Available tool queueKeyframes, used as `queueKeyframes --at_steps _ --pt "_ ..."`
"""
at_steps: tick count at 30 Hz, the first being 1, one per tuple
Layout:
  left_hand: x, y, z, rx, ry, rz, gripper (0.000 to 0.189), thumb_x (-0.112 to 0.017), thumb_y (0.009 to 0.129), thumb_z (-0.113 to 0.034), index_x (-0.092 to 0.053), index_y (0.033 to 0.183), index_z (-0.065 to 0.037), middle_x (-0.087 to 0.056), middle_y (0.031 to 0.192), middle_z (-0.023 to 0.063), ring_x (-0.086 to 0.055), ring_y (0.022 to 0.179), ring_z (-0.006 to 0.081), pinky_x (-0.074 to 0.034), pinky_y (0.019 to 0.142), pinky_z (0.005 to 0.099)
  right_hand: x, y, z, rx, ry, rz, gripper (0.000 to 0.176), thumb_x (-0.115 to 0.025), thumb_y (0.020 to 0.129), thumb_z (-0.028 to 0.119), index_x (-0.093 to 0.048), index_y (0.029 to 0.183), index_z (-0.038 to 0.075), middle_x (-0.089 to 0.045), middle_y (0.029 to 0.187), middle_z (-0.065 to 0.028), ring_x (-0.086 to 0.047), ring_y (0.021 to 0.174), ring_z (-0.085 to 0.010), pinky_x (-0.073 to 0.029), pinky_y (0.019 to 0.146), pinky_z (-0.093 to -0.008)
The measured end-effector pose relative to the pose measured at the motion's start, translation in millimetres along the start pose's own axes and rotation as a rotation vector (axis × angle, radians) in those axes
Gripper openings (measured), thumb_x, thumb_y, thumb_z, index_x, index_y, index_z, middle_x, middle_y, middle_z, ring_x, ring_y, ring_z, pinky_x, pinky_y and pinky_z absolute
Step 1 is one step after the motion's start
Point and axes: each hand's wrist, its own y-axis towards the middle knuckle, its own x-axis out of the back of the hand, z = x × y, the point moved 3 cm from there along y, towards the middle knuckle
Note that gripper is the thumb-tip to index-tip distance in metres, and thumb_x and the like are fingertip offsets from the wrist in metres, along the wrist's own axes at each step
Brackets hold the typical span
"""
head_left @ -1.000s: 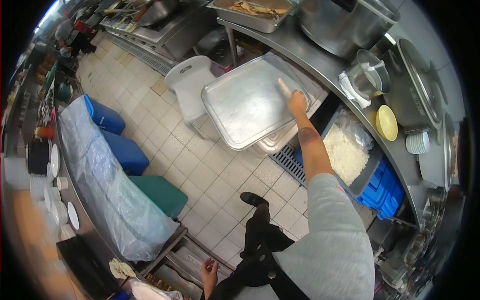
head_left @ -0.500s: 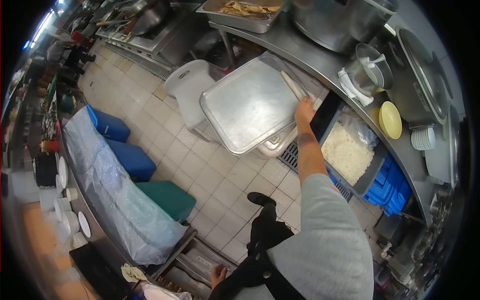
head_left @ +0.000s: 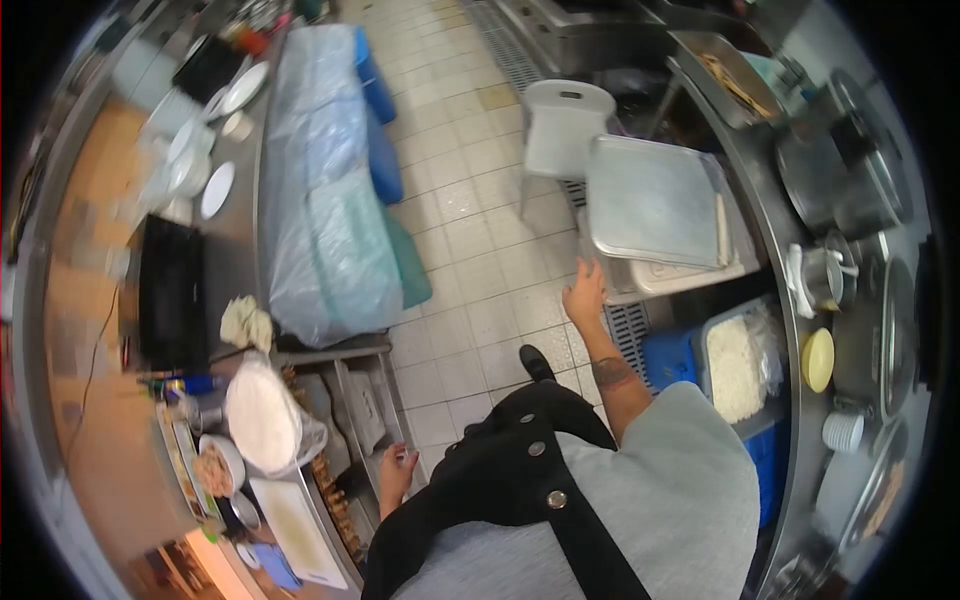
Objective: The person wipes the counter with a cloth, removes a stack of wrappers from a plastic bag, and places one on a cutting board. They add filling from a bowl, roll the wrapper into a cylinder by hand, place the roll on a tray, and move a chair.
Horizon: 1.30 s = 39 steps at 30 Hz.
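My right hand [head_left: 585,292] is empty, its fingers apart, just in front of the metal tray [head_left: 650,200]. A pale wooden rolling pin [head_left: 722,232] lies along the tray's right edge, away from the hand. Under the tray is a whitish lidded tub [head_left: 680,278]. My left hand [head_left: 397,470] hangs low at my side, near the open metal drawer [head_left: 370,400]. Its fingers are loosely bent and apart, and I see nothing in them.
To the right, a bin of white shredded food [head_left: 735,370] stands below the steel counter [head_left: 745,130]. A grey stool [head_left: 568,125] is beyond the tray. Plastic sheeting [head_left: 320,200] covers bins at left. A stack of round white sheets [head_left: 262,412] sits on the left counter.
My right hand has let go of the rolling pin and drawn back from the tray. My view has turned left, bringing more of the left counter into sight.
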Motion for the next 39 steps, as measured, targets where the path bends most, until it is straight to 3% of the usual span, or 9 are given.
queueKeyframes --at_steps 7,10,12,16,19,21,25,28,39 --pt "-16 -58 80 0.206 -0.005 -0.024 0.045 -0.074 0.077 -0.025 -0.06 0.111 0.001 -0.063 0.107 0.0205 -0.061 0.099 0.0326 -0.048 0.086 0.0407 -23 4 40 0.29 0.187 -0.147 0.056 -0.071 0.073 0.011 -0.045 0.122 0.007 -0.046 0.12 -0.018 -0.053 0.108 -0.0346 -0.045 0.086 -0.0488" --pt "-58 -77 174 0.238 -0.058 0.06 0.044 -0.074 0.076 -0.027 -0.062 0.108 0.001 -0.063 0.106 0.0208 -0.061 0.099 0.0332 -0.048 0.086 0.0413 -36 9 39 0.031 0.467 -0.005 0.039 -0.071 0.078 0.016 -0.051 0.109 0.005 -0.057 0.092 -0.0114 -0.059 0.086 -0.0272 -0.045 0.089 -0.0482" --pt "-66 -88 173 0.262 -0.015 0.102 0.044 -0.074 0.075 -0.029 -0.064 0.105 0.001 -0.064 0.105 0.0213 -0.061 0.099 0.033 -0.048 0.086 0.041 -74 21 30 -0.456 1.351 0.335 0.027 -0.07 0.082 0.024 -0.052 0.093 0.009 -0.052 0.07 -0.0035 -0.057 0.067 -0.0191 -0.046 0.091 -0.0474" --pt "-76 -114 182 0.376 0.016 0.024 0.042 -0.072 0.077 -0.03 -0.065 0.101 0.003 -0.066 0.098 0.0224 -0.063 0.094 0.0323 -0.049 0.083 0.0396 -123 77 15 -0.624 1.624 0.353 0.025 -0.066 0.086 0.031 -0.05 0.086 0.012 -0.046 0.063 -0.0001 -0.054 0.059 -0.0162 -0.044 0.095 -0.0475" --pt "-97 -133 172 0.495 -0.077 -0.018 0.037 -0.068 0.079 -0.028 -0.064 0.096 0.005 -0.067 0.083 0.019 -0.064 0.082 0.0304 -0.05 0.075 0.0381 -168 162 -2 -0.669 1.775 0.204 0.032 -0.064 0.085 0.04 -0.047 0.085 0.012 -0.045 0.07 -0.0011 -0.055 0.069 -0.019 -0.041 0.098 -0.0486" --pt "-131 -158 165 0.881 -0.326 -0.1 0.03 -0.066 0.08 -0.025 -0.062 0.087 0.004 -0.065 0.073 0.0129 -0.063 0.076 0.0256 -0.048 0.067 0.0367 -205 218 -15 -0.907 1.866 -0.139 0.047 -0.062 0.085 0.044 -0.047 0.11 0.008 -0.05 0.103 -0.009 -0.056 0.094 -0.024 -0.037 0.102 -0.0472" --pt "-142 -108 96 0.892 -0.264 -0.018 0.03 -0.066 0.08 -0.025 -0.062 0.087 0.003 -0.065 0.073 0.0126 -0.063 0.076 0.0252 -0.048 0.067 0.0364 -244 304 -33 -1.212 1.94 -0.37 0.077 -0.059 0.084 0.049 -0.025 0.141 0.009 -0.031 0.136 -0.0131 -0.045 0.118 -0.0272 -0.035 0.105 -0.0445" --pt "-155 -67 56 0.872 -0.221 0.043 0.029 -0.066 0.08 -0.025 -0.062 0.087 0.003 -0.064 0.073 0.0122 -0.063 0.076 0.0248 -0.048 0.067 0.0361 -244 347 -22 -0.938 1.991 -0.379 0.095 -0.056 0.085 0.055 0.0 0.15 0.014 -0.014 0.149 -0.0134 -0.037 0.128 -0.0285 -0.033 0.107 -0.043" --pt "-164 -52 -18 0.852 -0.095 0.207 0.027 -0.067 0.079 -0.023 -0.061 0.085 0.003 -0.064 0.072 0.011 -0.063 0.076 0.0234 -0.048 0.066 0.0351 -268 438 -20 -0.495 1.959 -0.232 0.079 -0.046 0.087 0.064 -0.028 0.146 0.014 -0.029 0.15 -0.0066 -0.028 0.135 -0.0296 -0.023 0.112 -0.0493"
